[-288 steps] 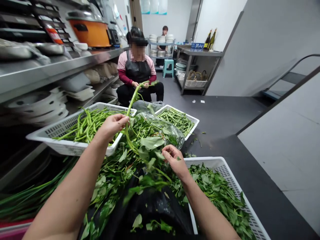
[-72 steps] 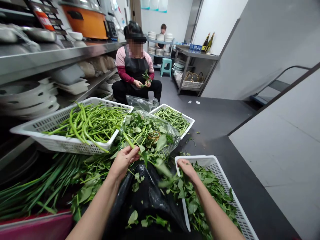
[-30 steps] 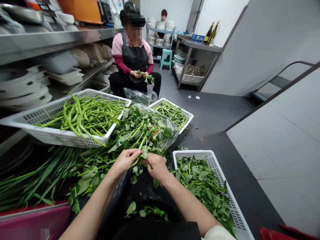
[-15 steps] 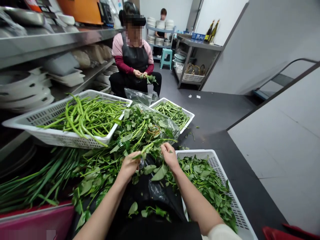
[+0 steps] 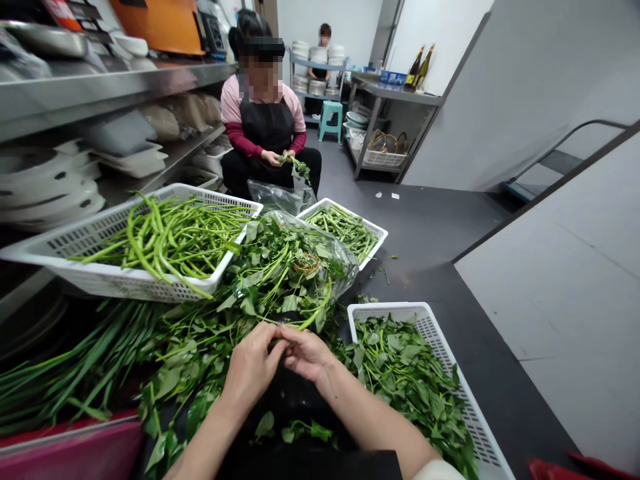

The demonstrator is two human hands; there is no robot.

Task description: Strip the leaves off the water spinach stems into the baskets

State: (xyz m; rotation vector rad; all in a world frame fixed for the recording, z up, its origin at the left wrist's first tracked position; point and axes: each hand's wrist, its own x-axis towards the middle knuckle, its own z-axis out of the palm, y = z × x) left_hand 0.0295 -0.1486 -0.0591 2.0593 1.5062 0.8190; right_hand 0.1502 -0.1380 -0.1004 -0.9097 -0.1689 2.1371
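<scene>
My left hand [image 5: 254, 357] and my right hand [image 5: 309, 352] meet fingertip to fingertip above my lap, both closed in a pinch. A pale green stem [image 5: 323, 308] of leafy greens sticks out beyond their fingers, curving up to the right; the part inside the pinch is mostly hidden. Just past my hands, a heap of leafy greens [image 5: 273, 260] spills from a clear plastic bag [image 5: 345, 257]. To the right of my right forearm stands a white basket [image 5: 440, 333] filled with picked leafy greens [image 5: 410, 373]. A few loose leaves [image 5: 300, 430] lie on my dark apron.
Long beans [image 5: 175, 233] fill a white basket [image 5: 125, 283] at left; shorter beans [image 5: 340, 223] fill another behind the heap. Long green stalks [image 5: 85, 360] lie at lower left. A co-worker [image 5: 267, 120] sits opposite, handling greens. Shelves [image 5: 125, 83] line the left side.
My hands have come together and closer to me, from being apart along the stem. The stem now points up to the right. The co-worker's greens hang slightly lower.
</scene>
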